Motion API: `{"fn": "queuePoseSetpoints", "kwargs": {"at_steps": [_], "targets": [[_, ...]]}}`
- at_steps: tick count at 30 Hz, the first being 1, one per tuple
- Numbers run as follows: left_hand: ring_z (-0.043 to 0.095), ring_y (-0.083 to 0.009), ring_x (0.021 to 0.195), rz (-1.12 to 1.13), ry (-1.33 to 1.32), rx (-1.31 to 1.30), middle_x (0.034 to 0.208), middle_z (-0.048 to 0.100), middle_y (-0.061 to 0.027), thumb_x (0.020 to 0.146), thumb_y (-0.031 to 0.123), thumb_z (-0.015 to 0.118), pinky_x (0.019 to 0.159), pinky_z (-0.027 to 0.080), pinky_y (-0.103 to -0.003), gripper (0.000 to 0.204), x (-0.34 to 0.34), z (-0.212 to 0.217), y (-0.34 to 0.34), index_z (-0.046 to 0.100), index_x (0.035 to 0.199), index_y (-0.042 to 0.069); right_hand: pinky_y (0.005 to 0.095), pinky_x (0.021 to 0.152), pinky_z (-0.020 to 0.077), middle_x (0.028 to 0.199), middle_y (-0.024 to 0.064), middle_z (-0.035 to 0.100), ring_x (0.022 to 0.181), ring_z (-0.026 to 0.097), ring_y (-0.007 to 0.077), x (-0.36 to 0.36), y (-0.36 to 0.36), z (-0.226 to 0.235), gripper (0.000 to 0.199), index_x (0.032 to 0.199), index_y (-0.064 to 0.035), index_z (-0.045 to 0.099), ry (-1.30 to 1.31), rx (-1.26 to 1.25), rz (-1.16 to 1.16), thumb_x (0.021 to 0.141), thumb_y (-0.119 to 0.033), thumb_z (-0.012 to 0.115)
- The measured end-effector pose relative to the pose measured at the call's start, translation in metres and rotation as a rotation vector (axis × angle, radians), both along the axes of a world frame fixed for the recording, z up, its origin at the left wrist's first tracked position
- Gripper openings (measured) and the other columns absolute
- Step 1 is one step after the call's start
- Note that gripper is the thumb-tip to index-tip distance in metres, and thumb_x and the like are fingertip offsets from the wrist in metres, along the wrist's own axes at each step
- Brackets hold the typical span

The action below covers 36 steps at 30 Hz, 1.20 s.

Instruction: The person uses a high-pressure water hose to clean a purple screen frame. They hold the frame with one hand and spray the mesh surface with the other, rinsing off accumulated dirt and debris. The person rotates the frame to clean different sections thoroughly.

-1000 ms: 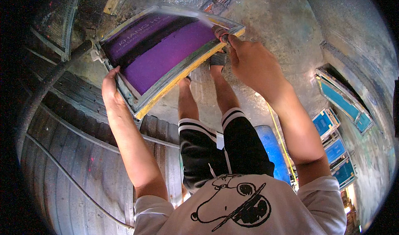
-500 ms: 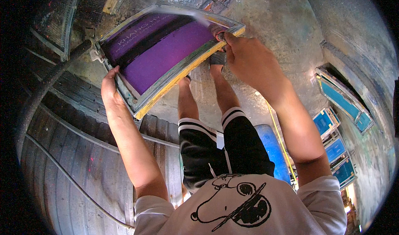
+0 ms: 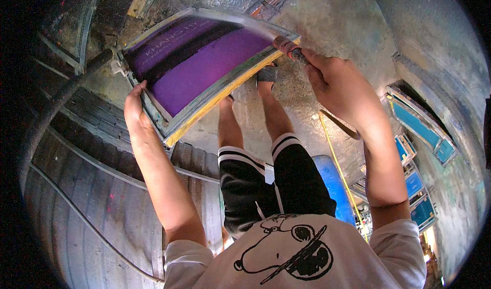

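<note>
A screen-printing frame (image 3: 222,102) is held tilted in front of me, with purple mesh crossed by a dark band and pale lettering. My left hand (image 3: 135,105) is closed on its left side, thumb over the rim. Off the frame's right corner, my right hand (image 3: 348,84) grips a hose nozzle (image 3: 287,48) with reddish wrapping. From the nozzle tip a fine water spray (image 3: 255,26) runs leftward across the far part of the mesh. Part of a brownish hose (image 3: 340,125) hangs below my right hand.
Corrugated metal (image 3: 92,212) and a dark curved pipe (image 3: 66,95) are on the left. To the right, several blue-meshed frames (image 3: 422,125) lean by the wall. A blue barrel (image 3: 333,187) and a yellow cord (image 3: 338,166) lie beside my legs. The concrete floor (image 3: 332,23) looks wet in places.
My right hand has drawn the nozzle to the right, away from the mesh, uncovering more of the nozzle and the hose. The frame and my left hand stay nearly still.
</note>
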<state>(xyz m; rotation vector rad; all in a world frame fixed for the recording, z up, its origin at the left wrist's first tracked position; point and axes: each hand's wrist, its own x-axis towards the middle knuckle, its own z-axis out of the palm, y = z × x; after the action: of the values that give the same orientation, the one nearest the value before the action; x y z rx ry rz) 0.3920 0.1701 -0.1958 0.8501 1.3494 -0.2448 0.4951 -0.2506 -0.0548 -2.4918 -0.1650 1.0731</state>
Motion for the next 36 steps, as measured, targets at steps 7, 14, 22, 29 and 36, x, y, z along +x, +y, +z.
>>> {"fn": "queuePoseSetpoints", "kwargs": {"at_steps": [7, 14, 22, 29, 36], "targets": [[0.072, -0.034, 0.078, -0.003, 0.008, 0.012, 0.095, 0.069, -0.0213, 0.096, 0.008, 0.054, 0.078, 0.064, -0.045, 0.02, 0.001, 0.002, -0.004, 0.057, 0.109, -0.006, 0.0466, 0.07, 0.0498, 0.081, 0.0319, 0.058, 0.075, 0.063, 0.0462, 0.006, -0.001, 0.0, 0.037, 0.13, -0.0014, 0.062, 0.097, -0.022, 0.037, 0.095, -0.014, 0.057], [0.072, -0.0343, 0.079, 0.029, 0.019, -0.042, 0.096, 0.069, -0.0216, 0.097, 0.009, 0.053, 0.077, 0.064, -0.045, 0.021, -0.006, -0.006, 0.004, 0.057, 0.111, -0.007, 0.0443, 0.062, 0.0466, 0.073, 0.0289, 0.055, 0.063, 0.059, 0.042, 0.009, 0.0, -0.009, 0.036, 0.13, -0.0024, 0.062, 0.058, 0.103, 0.053, 0.096, -0.015, 0.057], [0.072, -0.0342, 0.077, 0.018, 0.005, -0.061, 0.095, 0.069, -0.0221, 0.097, 0.009, 0.052, 0.076, 0.064, -0.045, 0.021, -0.004, -0.004, 0.001, 0.057, 0.11, -0.007, 0.0479, 0.066, 0.0481, 0.079, 0.0286, 0.059, 0.071, 0.061, 0.0432, 0.015, 0.001, -0.019, 0.032, 0.124, -0.0053, 0.065, 0.042, 0.072, 0.071, 0.095, -0.014, 0.057], [0.071, -0.0342, 0.077, 0.024, 0.021, -0.047, 0.095, 0.069, -0.0221, 0.096, 0.009, 0.054, 0.076, 0.064, -0.045, 0.018, -0.003, -0.006, 0.002, 0.057, 0.108, -0.006, 0.0451, 0.063, 0.0469, 0.077, 0.0296, 0.056, 0.066, 0.06, 0.0427, 0.023, -0.001, -0.032, 0.034, 0.127, -0.0033, 0.063, 0.068, 0.118, 0.118, 0.095, -0.012, 0.056], [0.071, -0.034, 0.08, 0.002, 0.07, 0.036, 0.097, 0.069, -0.0203, 0.095, 0.011, 0.057, 0.079, 0.062, -0.046, 0.021, -0.008, 0.001, -0.006, 0.058, 0.11, -0.005, 0.0464, 0.064, 0.0476, 0.075, 0.0299, 0.057, 0.067, 0.061, 0.0439, 0.039, 0.004, -0.031, 0.033, 0.126, -0.0031, 0.064, 0.083, 0.094, 0.107, 0.095, -0.011, 0.057]]}}
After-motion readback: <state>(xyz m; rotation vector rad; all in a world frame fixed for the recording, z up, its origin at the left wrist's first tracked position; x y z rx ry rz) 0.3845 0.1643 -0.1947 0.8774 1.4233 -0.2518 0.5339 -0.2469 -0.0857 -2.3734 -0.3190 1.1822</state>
